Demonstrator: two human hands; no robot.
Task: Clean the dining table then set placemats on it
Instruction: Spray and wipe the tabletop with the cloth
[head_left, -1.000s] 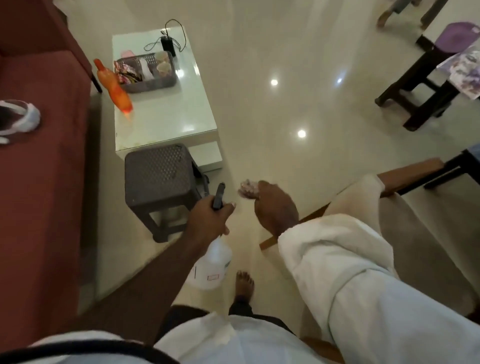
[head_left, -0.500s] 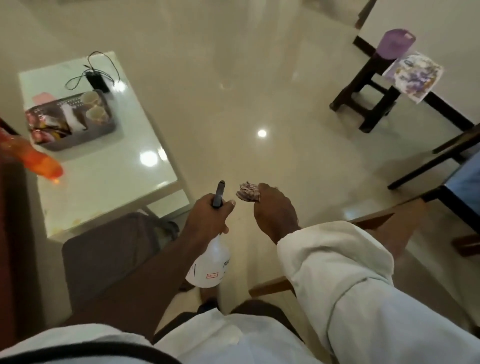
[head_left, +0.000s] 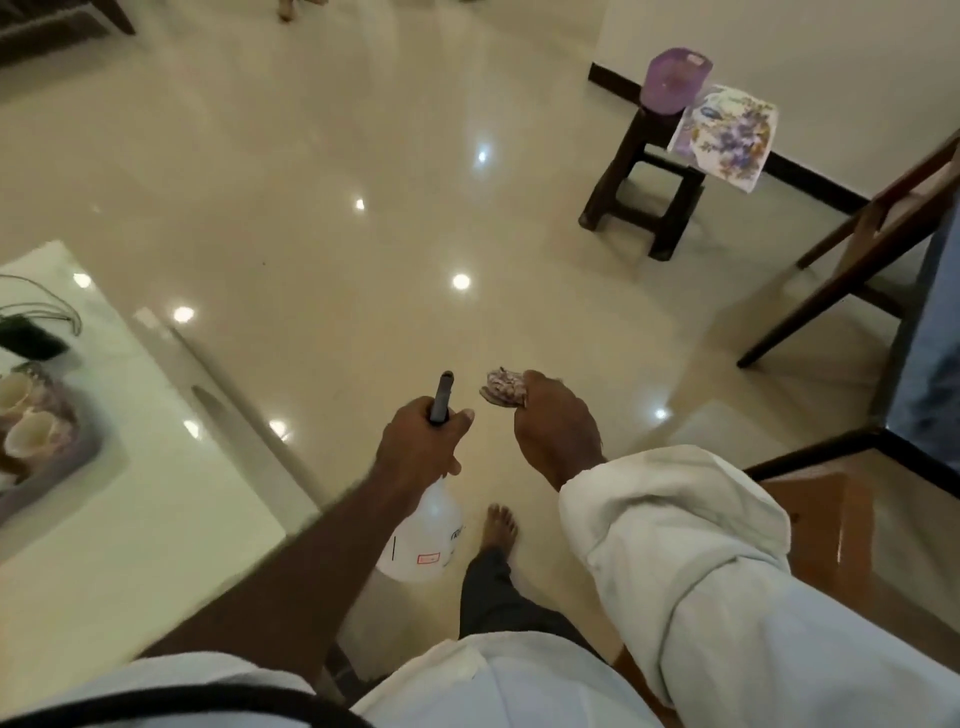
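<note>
My left hand (head_left: 422, 441) grips the black trigger head of a white spray bottle (head_left: 426, 535), whose body hangs below my fist. My right hand (head_left: 558, 426) holds a small crumpled patterned cloth (head_left: 501, 389) in its fingers, just right of the bottle's nozzle. Floral placemats (head_left: 724, 132) hang over a dark wooden stool (head_left: 644, 182) at the upper right, with a purple item (head_left: 674, 78) on top. At the right edge a dark-framed table with a blue top (head_left: 930, 332) shows, with chairs around it.
A white low table (head_left: 130, 467) at the left carries a grey basket (head_left: 47, 447) with cups and a black device with a cable. A wooden chair seat (head_left: 831, 545) sits close at my lower right. Glossy cream floor spreads ahead; my bare foot (head_left: 498, 525) is on it.
The view has swung right and forward: the white table and basket slid to the left edge, the stool with placemats came nearer. Both hands keep the same hold on bottle and cloth.
</note>
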